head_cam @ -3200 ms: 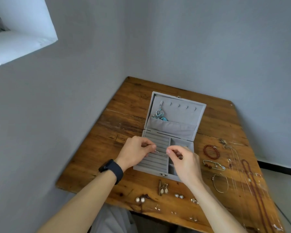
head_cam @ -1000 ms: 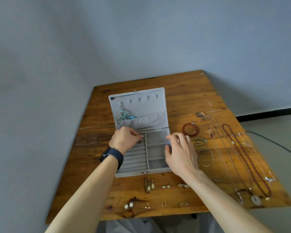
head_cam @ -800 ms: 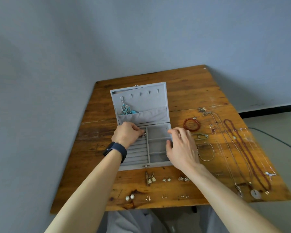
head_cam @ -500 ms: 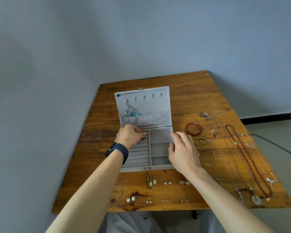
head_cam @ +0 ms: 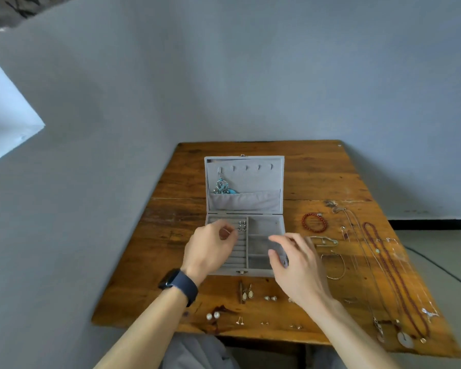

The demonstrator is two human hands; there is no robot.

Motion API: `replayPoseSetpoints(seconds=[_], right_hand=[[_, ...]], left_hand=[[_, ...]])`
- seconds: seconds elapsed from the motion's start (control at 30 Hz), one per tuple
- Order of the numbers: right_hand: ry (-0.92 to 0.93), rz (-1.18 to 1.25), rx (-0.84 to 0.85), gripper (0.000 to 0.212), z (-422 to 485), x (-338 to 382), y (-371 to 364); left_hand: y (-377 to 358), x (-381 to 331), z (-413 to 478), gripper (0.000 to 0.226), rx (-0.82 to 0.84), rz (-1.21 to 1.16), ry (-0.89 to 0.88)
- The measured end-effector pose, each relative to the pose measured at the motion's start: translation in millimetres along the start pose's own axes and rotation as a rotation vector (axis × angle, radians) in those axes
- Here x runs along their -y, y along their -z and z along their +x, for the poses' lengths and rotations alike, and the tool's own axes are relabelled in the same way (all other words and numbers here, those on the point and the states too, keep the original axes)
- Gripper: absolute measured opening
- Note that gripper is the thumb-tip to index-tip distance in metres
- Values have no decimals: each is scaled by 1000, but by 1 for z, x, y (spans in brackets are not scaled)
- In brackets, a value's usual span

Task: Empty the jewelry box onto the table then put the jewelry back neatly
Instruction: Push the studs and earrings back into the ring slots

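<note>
The grey velvet jewelry box (head_cam: 262, 230) lies open on the wooden table (head_cam: 317, 177), its lid upright. A turquoise pendant piece (head_cam: 222, 186) hangs from a lid hook. A small pair of earrings (head_cam: 242, 225) sits in the ring slots at the back left. My left hand (head_cam: 210, 249) is curled over those slots, fingertips just beside the earrings, and I see nothing in it. My right hand (head_cam: 297, 262) hovers with spread fingers over the box's right front corner and holds nothing.
Right of the box lie a red bead bracelet (head_cam: 314, 222), a silver bracelet (head_cam: 324, 241), a thin bangle (head_cam: 333, 266), fine chains (head_cam: 362, 262) and a long red bead necklace (head_cam: 394, 275). Drop earrings (head_cam: 246, 294), pearl studs (head_cam: 213, 315) and several small studs lie near the front edge.
My left hand has drawn back a little from the ring slots, uncovering the earrings there. My right hand has lifted off the box's right edge. The view shifted.
</note>
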State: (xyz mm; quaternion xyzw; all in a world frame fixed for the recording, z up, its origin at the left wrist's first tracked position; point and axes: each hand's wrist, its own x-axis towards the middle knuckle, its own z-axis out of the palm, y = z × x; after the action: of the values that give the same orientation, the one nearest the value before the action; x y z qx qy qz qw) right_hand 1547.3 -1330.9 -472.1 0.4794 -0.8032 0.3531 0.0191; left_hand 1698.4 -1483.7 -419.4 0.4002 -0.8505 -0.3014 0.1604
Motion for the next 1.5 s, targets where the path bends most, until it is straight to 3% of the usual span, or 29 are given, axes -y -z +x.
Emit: replayPoseSetpoints(seconds=[0.27, 0.5, 0.73, 0.83, 1.0, 1.2, 1.5], right_hand=[[107, -30, 245, 20, -42, 19, 2], [165, -208, 261, 21, -47, 28, -6], [173, -205, 248, 11, -50, 33, -1], [144, -103, 258, 7, -49, 36, 8], [106, 8, 234, 3, -45, 43, 23], [119, 61, 191, 7, -41, 42, 30], [118, 72, 223, 19, -4, 49, 15]], left_hand=[[-20, 31, -72, 18, -1, 171, -221], [-38, 21, -85, 29, -48, 277, -177], [-40, 21, -82, 20, -56, 292, -170], [-34, 22, -79, 16, -41, 216, -162], [-17, 16, -75, 7, -27, -129, -48], [4, 16, -75, 2, -103, -375, 21], [36, 35, -58, 11, -127, -402, 84]])
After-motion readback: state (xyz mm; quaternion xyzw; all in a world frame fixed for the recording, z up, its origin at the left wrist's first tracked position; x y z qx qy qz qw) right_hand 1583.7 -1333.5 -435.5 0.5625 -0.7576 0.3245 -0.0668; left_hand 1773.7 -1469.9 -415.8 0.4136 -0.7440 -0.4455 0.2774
